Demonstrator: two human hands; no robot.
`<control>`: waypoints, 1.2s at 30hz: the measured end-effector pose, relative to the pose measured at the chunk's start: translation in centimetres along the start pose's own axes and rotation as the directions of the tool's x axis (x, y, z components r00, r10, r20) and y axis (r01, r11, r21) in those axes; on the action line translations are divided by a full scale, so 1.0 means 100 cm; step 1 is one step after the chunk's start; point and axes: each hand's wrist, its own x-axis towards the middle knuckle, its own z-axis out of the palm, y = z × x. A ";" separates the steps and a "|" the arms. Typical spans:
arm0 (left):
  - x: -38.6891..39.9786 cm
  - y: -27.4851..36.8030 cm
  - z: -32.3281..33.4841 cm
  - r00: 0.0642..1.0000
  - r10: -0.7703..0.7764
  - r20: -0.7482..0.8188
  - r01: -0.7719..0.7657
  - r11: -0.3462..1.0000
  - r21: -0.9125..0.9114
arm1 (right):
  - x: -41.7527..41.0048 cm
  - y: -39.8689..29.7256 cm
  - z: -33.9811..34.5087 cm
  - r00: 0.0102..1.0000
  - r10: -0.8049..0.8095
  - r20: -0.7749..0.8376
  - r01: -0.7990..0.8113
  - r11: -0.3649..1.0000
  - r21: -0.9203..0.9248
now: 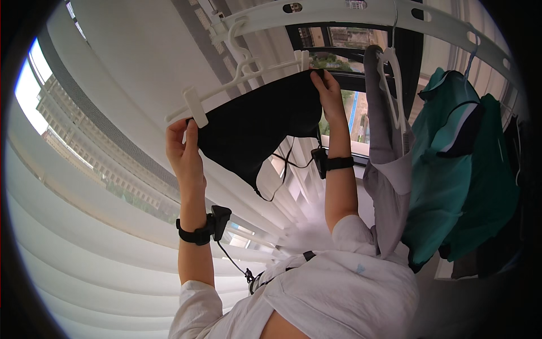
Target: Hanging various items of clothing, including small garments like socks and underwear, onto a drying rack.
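Note:
A black strappy garment [262,123] is stretched between my two hands beneath a white clip hanger [228,82]. My left hand [184,148] pinches its left top corner, just below the hanger's left clip [194,106], which sits over the fabric. With thumb and fingers my right hand [328,91] grips the right top corner, close to the other clip [302,60]; whether that clip holds the fabric I cannot tell. Thin black straps [286,163] dangle from the lower edge. The hanger hooks onto a white rail [271,19] overhead.
A grey garment [387,169] on a white hanger and teal garments [449,169] hang from the rail at the right. A dark-framed window [360,76] lies behind them. Pale curtains [106,254] spread along the left. A cable [230,258] runs from my left wrist strap.

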 end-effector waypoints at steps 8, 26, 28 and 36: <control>-0.051 -0.011 0.043 0.552 0.828 0.095 -0.751 0.444 0.489 | -0.008 -0.004 0.014 0.999 0.002 -0.037 -0.002 1.000 0.007; 0.065 -0.027 0.216 0.665 0.427 0.613 -0.744 0.460 0.486 | -0.029 0.010 -0.028 0.981 0.113 0.155 -0.144 0.968 0.205; 0.062 -0.013 0.213 0.750 0.337 0.569 -0.630 0.625 0.460 | -0.033 0.004 -0.030 0.967 0.164 0.197 -0.192 0.973 0.129; 0.059 -0.008 0.206 0.795 0.372 0.479 -0.558 0.759 0.336 | -0.013 0.007 -0.029 0.990 0.002 0.139 0.009 0.997 -0.078</control>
